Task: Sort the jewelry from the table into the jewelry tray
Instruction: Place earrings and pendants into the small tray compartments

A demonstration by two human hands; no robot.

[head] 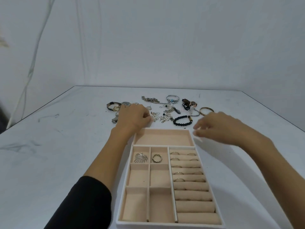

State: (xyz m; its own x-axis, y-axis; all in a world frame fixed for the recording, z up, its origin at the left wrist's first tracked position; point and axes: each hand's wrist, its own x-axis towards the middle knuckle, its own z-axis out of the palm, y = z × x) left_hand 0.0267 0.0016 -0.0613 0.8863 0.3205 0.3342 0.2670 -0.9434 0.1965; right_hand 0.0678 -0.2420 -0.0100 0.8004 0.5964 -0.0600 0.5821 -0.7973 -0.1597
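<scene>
1. Past the far edge of the jewelry tray (163, 137), the loose jewelry lies in a messy band across the table (66, 146), from a watch (113, 106) on the left to a gold bangle (206, 111) on the right
2. The left hand (133, 117) is low at the left part of that band. Its fingers (146, 117) are curled, and their tips are right at the small silver pieces (156, 116), which lie just to the right of them. It cannot be told whether the tips pinch a piece
3. The right hand (221, 128) hangs by the tray's far right corner. It is blurry. Its fingertips (198, 129) point left, but it cannot be told whether they hold anything
4. The black bead bracelet (182, 120) lies between the two hands, a bit farther off than the right fingertips. The right hand looks nearer to it
5. The silver pieces spread sideways, left to right, so the left hand is the near one for them. It would likely just need to pinch and pull back toward the tray
6. The tray's long far box is bare and sits just on the near side of the left hand. A leaf brooch (140, 157) and a ring (157, 158) lie in two small boxes
</scene>
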